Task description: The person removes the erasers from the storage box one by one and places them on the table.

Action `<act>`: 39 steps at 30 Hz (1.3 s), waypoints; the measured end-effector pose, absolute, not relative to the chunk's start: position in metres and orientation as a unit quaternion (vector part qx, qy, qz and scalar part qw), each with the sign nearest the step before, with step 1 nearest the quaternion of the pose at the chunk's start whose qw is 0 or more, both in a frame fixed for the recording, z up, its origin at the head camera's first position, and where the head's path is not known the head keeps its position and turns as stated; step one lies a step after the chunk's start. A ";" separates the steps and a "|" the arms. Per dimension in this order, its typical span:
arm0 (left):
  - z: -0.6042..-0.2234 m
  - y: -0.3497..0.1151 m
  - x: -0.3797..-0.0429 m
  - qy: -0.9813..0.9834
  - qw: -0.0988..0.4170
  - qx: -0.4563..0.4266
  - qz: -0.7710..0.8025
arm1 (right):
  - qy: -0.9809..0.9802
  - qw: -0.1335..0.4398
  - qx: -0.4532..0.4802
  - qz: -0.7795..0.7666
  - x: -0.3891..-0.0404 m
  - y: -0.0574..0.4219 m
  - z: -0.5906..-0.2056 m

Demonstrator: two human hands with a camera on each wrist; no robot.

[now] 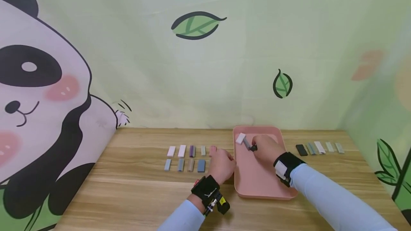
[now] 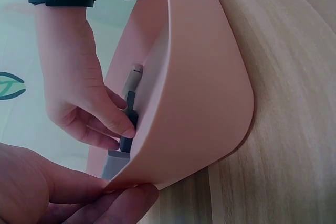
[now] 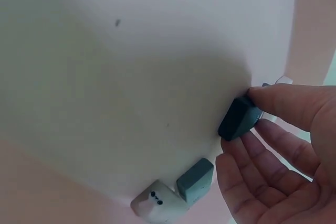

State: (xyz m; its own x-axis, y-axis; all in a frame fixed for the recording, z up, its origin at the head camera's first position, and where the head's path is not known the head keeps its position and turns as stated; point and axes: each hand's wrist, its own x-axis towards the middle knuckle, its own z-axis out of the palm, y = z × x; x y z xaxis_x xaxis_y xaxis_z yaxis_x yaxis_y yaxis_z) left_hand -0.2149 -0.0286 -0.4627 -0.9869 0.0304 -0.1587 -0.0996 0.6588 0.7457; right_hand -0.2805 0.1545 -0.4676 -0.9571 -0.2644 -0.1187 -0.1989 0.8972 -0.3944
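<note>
My right hand [image 1: 264, 147] reaches into a pink tray [image 1: 257, 184] and pinches a small black eraser [image 3: 239, 118] between thumb and fingers, close over the tray's floor. Beside it in the tray lie a grey eraser [image 3: 195, 180] and a white eraser [image 3: 157, 203] with a small dark print, near the far left corner in the head view. My left hand [image 1: 222, 166] is at the tray's left side. In the left wrist view, its thumb [image 2: 68, 182] and fingers pinch the tray rim.
Left of the tray, two rows of small erasers lie on the wooden table [image 1: 135, 188], among them a blue one [image 1: 201, 165] and a purple one [image 1: 192, 151]. To its right stands another row, starting with a black one [image 1: 301, 149]. A printed cloth [image 1: 205, 81] hangs behind.
</note>
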 end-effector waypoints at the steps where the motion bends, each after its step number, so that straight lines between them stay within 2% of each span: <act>1: -0.463 -0.029 -0.215 0.908 0.077 -0.017 0.412 | 0.970 0.088 -0.119 -0.194 -0.279 0.154 -0.467; 6: -0.463 -0.028 -0.216 0.910 0.079 -0.020 0.407 | 0.968 0.103 -0.116 -0.197 -0.271 0.153 -0.465; 15: -0.465 -0.026 -0.215 0.909 0.080 -0.017 0.408 | 0.962 0.066 -0.144 -0.221 -0.259 0.163 -0.461; 20: -0.466 -0.027 -0.216 0.911 0.072 -0.010 0.407 | 0.960 0.045 -0.129 -0.243 -0.259 0.182 -0.455; 26: -0.464 -0.026 -0.217 0.911 0.077 -0.018 0.405 | 0.956 0.050 -0.073 -0.279 -0.254 0.217 -0.441; 39: -0.464 -0.026 -0.216 0.915 0.064 -0.007 0.398 | 0.955 -0.139 0.013 -0.262 -0.232 0.313 -0.463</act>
State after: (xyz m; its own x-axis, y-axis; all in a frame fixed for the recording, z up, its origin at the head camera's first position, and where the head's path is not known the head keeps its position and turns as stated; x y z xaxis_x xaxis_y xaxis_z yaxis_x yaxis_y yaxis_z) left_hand -0.2161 -0.0262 -0.4639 -0.9918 0.0380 -0.1219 -0.0634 0.6824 0.7282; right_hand -0.2324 0.3133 -0.4627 -0.9610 0.0969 0.2590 -0.0486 0.8628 -0.5033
